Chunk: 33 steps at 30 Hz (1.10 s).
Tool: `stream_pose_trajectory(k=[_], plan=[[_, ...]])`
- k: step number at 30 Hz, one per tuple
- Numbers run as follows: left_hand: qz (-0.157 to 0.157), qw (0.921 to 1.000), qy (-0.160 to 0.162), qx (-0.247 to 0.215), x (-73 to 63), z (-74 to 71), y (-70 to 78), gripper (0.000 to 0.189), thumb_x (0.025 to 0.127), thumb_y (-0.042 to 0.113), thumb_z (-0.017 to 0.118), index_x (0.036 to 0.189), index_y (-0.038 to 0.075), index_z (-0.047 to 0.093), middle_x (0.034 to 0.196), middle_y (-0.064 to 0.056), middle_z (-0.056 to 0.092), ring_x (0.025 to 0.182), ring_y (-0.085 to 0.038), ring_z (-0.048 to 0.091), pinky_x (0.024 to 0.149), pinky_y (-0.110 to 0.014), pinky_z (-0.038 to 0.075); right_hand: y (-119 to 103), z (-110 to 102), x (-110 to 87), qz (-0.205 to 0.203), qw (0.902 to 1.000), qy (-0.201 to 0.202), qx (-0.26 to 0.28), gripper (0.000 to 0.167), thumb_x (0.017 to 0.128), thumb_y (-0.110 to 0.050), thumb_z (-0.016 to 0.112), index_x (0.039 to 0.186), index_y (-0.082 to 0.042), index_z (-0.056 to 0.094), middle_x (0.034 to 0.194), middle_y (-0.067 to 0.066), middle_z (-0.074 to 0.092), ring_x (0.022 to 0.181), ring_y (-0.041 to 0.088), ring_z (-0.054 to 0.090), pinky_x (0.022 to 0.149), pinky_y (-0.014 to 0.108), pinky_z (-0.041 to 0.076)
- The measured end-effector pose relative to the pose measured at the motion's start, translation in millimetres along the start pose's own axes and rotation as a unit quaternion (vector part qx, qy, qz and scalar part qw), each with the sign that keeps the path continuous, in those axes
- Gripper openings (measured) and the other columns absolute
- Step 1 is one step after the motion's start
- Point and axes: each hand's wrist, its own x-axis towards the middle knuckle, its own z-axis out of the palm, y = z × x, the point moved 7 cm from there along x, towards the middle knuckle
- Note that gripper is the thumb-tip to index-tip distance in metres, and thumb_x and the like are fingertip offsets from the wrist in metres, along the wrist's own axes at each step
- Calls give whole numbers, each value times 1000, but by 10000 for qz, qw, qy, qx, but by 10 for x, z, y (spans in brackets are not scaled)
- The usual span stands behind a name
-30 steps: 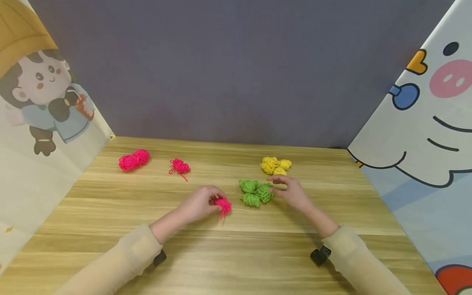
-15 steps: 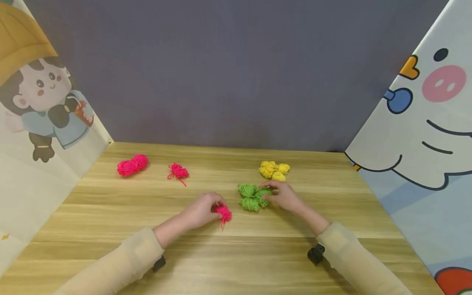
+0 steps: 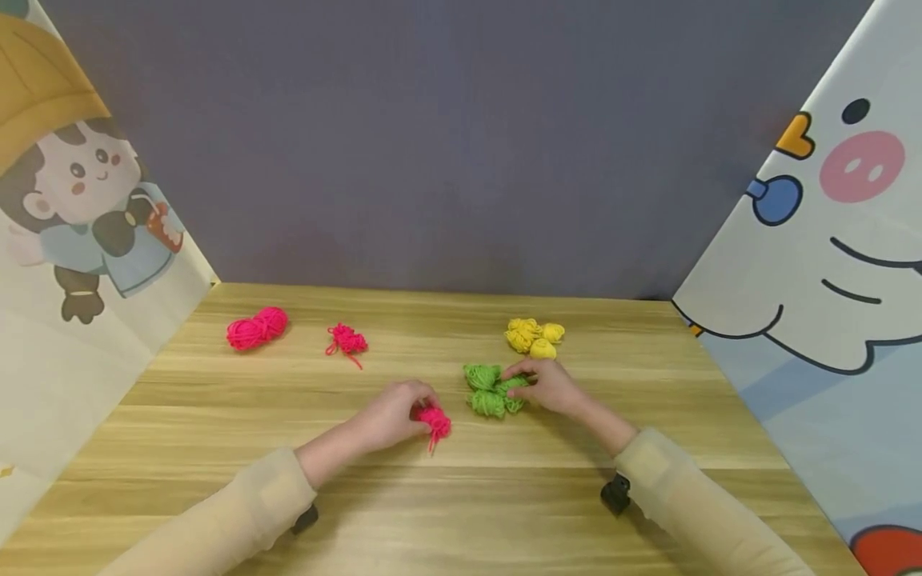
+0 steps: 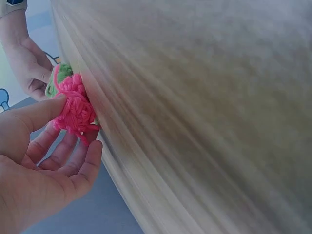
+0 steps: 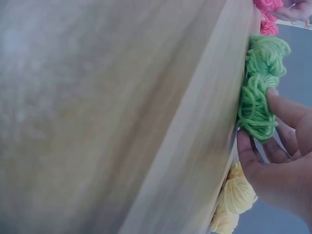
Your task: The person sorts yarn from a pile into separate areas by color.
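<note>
My left hand (image 3: pixel 394 416) pinches a small pink yarn ball (image 3: pixel 436 422) low over the table, a loose strand trailing from it. In the left wrist view the thumb lies on the near side of this pink yarn, with fingers around its far side. Three green yarn balls sit bunched together to its right. The rightmost green ball (image 5: pixel 257 108) is between the thumb and fingers of my right hand (image 3: pixel 553 387), which partly hides it in the head view. The other two green balls, front (image 3: pixel 487 403) and back (image 3: pixel 481 376), lie against it.
A larger pink yarn skein (image 3: pixel 257 329) lies at the back left, with a small pink tangle (image 3: pixel 349 339) to its right. Several yellow yarn balls (image 3: pixel 522 335) cluster just behind my right hand. A grey panel (image 3: pixel 446 144) closes the table's back; printed panels flank it.
The right hand has moved slightly left and closed its fingers on the rightmost green yarn ball. The left hand keeps its pinch on the pink ball. The head view has tilted up slightly.
</note>
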Motion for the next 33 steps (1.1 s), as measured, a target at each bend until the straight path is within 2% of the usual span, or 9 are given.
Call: stream_pose_trajectory(k=[4, 12, 16, 19, 22, 33], plan=[[64, 10000, -50, 16, -15, -18, -1, 27, 74, 11, 78, 99, 12, 67, 93, 3, 64, 85, -12, 60, 76, -27, 52, 28, 10, -2, 154, 9999, 44, 22, 26, 79, -13, 76, 105, -14, 71, 112, 4, 67, 105, 25, 60, 88, 39, 52], [119, 9991, -294, -284, -54, -88, 24, 36, 75, 8, 76, 109, 5, 65, 102, -4, 66, 92, -20, 61, 83, -38, 51, 58, 21, -6, 85, 9999, 133, 52, 26, 78, -15, 76, 104, -16, 72, 112, 3, 68, 108, 25, 60, 92, 43, 50], [141, 9993, -306, -140, -47, -87, 22, 37, 76, 10, 76, 111, 6, 65, 104, -3, 66, 92, -19, 61, 84, -36, 51, 74, 15, -2, 52, 9998, 171, 25, 25, 79, -17, 76, 104, -16, 72, 113, 4, 68, 108, 26, 59, 92, 44, 49], [214, 9993, -294, 42, -39, -60, 21, 33, 77, 12, 76, 109, 9, 66, 101, -1, 66, 90, -14, 61, 81, -30, 52, 76, 17, 0, 27, 9999, 166, -3, 26, 79, -17, 76, 104, -16, 72, 112, 4, 68, 109, 26, 59, 93, 44, 49], [298, 9992, -268, 19, -35, -50, 26, 27, 78, 9, 74, 104, 10, 67, 96, 1, 66, 87, -12, 60, 78, -27, 52, 68, 14, 3, -26, 9999, 167, -27, 26, 79, -17, 76, 104, -16, 72, 112, 4, 68, 109, 26, 59, 93, 44, 48], [241, 9994, -118, -195, -135, -159, -77, 20, 77, 1, 72, 94, 11, 67, 89, 2, 63, 79, -12, 58, 69, -27, 52, 75, 21, 3, -23, 9999, 136, -61, 25, 78, -19, 77, 103, -18, 73, 111, 2, 69, 109, 24, 60, 94, 44, 49]])
